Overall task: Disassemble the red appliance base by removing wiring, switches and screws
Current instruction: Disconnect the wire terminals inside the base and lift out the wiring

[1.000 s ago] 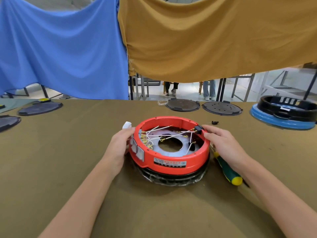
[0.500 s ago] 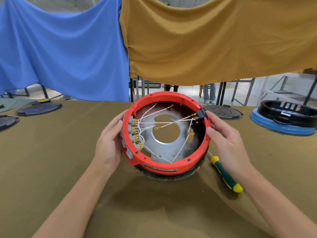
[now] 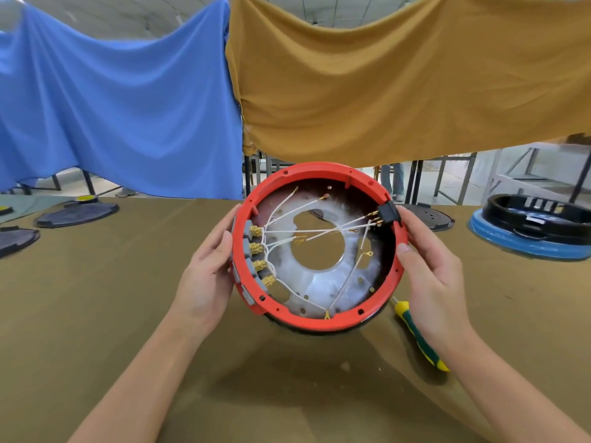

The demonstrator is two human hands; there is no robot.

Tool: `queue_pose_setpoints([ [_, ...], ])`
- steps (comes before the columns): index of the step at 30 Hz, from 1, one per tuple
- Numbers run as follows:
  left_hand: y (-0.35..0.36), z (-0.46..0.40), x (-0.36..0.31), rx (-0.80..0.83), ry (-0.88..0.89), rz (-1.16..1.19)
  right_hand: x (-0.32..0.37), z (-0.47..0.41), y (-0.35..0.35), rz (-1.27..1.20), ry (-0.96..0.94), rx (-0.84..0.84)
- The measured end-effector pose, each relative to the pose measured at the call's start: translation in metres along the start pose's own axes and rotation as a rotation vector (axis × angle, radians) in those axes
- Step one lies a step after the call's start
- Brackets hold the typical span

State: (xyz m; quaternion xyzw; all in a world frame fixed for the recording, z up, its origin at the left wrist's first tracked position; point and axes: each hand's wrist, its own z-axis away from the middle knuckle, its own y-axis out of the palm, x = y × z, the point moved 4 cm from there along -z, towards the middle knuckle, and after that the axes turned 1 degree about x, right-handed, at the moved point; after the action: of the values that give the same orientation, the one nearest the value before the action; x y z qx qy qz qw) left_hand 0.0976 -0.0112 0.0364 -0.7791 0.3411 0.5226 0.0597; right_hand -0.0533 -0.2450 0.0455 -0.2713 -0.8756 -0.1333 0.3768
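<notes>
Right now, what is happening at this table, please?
A person is holding a red appliance base tipped up off the table, its open inside facing the camera. The left hand grips its left rim beside a row of grey switches; the right hand holds the right rim near a black connector. White wires still run across the inside, so the wiring is not removed yet. A green and yellow screwdriver lies unused on the table.

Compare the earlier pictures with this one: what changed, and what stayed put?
Both hands, left and right, lifted the red base off the table and tipped its open side toward the camera. The screwdriver stayed on the table.
</notes>
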Motion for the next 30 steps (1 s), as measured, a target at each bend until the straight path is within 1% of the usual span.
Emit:
queue_pose_setpoints([
  [5,-0.003,-0.002,0.008,-0.121,-0.069,-0.167,-0.006,-0.002,-0.006,0.022,0.11,-0.084],
  [8,-0.003,0.0,0.015,-0.177,-0.115,-0.26,-0.004,0.001,-0.01,0.099,0.094,-0.12],
  [13,-0.005,0.001,0.019,-0.167,-0.253,-0.271,0.009,-0.001,-0.006,0.102,0.013,-0.079],
  [15,-0.006,0.001,0.019,-0.153,-0.314,-0.249,0.015,-0.004,-0.005,0.09,0.041,-0.074],
  [18,-0.005,0.003,0.022,-0.09,-0.38,-0.26,0.017,-0.007,-0.007,0.064,0.119,-0.1],
  [20,-0.002,0.004,0.022,-0.035,-0.39,-0.283,0.016,-0.008,-0.011,0.042,0.157,-0.137],
  [22,0.0,0.006,0.019,0.002,-0.381,-0.302,0.017,-0.009,-0.013,0.044,0.183,-0.137],
  [27,0.0,0.007,0.015,-0.024,-0.336,-0.325,0.02,-0.007,-0.008,0.094,0.195,-0.085],
  [30,-0.002,0.006,0.015,-0.051,-0.344,-0.302,0.022,-0.008,-0.004,0.1,0.187,-0.06],
])
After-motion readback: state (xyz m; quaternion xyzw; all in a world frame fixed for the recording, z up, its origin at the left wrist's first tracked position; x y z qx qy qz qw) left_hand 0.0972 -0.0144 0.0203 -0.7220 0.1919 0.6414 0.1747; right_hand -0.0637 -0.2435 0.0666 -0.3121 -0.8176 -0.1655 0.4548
